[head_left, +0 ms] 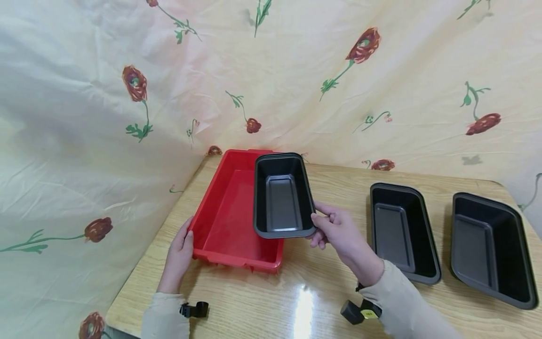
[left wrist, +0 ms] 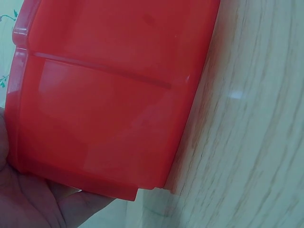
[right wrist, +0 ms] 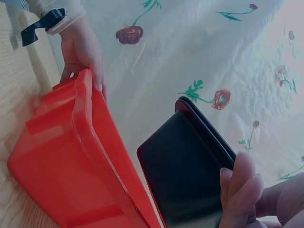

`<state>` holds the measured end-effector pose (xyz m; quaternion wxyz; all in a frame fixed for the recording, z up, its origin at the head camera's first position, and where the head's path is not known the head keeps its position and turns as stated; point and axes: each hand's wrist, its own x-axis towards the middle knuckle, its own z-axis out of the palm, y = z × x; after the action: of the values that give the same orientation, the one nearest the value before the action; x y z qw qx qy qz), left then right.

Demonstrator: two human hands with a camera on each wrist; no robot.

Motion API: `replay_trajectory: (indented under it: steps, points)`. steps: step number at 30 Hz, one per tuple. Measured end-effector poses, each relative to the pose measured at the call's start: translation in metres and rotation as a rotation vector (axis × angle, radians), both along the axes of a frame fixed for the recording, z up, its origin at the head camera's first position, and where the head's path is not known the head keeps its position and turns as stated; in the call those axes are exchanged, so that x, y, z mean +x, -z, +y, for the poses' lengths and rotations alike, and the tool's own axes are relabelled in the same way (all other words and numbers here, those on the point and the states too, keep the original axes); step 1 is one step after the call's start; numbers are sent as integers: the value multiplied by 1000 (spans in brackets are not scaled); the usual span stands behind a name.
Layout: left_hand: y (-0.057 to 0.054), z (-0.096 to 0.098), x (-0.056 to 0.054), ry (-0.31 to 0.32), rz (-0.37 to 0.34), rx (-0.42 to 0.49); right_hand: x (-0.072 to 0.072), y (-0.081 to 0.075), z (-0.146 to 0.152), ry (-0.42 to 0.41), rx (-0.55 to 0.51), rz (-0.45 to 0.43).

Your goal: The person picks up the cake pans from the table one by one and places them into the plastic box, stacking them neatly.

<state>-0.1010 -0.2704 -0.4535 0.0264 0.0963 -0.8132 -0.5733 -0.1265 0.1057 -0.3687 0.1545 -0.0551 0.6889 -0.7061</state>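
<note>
At a table [head_left: 250,306], left grip [head_left: 179,249] clasping red tray [head_left: 228,212], right grip [head_left: 338,230] pinching black pan [head_left: 282,202], yellow wrist label [head_left: 369,314] unreadable

Right hand [right wrist: 249,194] at four o'clock grips a tilted black pan [right wrist: 187,166].
The pan lies towards five o'clock; whether it touches the red tray [right wrist: 57,166] at eight o'clock cannot be told. Near ten o'clock the left hand [right wrist: 83,54] holds the tray's rim, a dark strap [right wrist: 47,21] at its wrist. Wooden table [right wrist: 12,109] shows at nine, flowered cloth [right wrist: 190,52] at one to three.
</note>
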Motion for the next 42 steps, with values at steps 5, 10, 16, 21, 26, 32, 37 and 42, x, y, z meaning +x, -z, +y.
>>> replay_trajectory:
  steps: [5,10,16,21,26,32,37,42]
  points:
    - [0,0,0,2,-5,-8,-2,2,-6,-10,-7,3]
    - [1,0,1,1,-10,-13,-3,3,-12,-22,-18,0]
    - [1,-1,1,3,4,-12,-5,4,-21,-10,4,-24]
    - [3,-2,0,4,19,-4,-7,5,-29,-27,1,-20]
    - [3,-1,0,7,22,-4,-7,6,-35,-39,-19,-25]
    - [3,-1,-1,4,29,-18,-10,9,-40,-31,-33,-37]
    - [2,0,-1,-2,35,-29,-12,10,-44,-39,-49,-44]
    - [1,0,0,-1,42,-24,-13,9,-48,-43,-47,-47]
